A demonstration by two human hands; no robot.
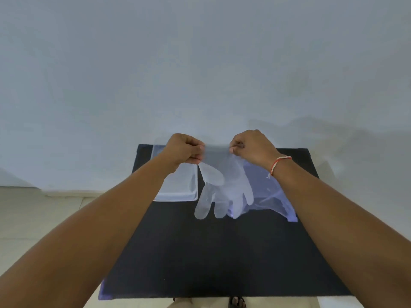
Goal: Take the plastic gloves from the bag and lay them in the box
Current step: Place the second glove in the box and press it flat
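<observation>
A clear plastic glove hangs in the air above the black table, fingers pointing down and thumb to the left. My left hand pinches the left corner of its cuff and my right hand pinches the right corner, stretching the cuff flat between them. A shallow clear box lies on the table's far left, partly hidden by my left forearm. The clear bag, with a bluish tint, lies flat at the far right, behind the glove and under my right wrist.
A pale wall stands just behind the table's far edge. Tiled floor shows to the left and below, with feet at the bottom edge. A red and white thread circles my right wrist.
</observation>
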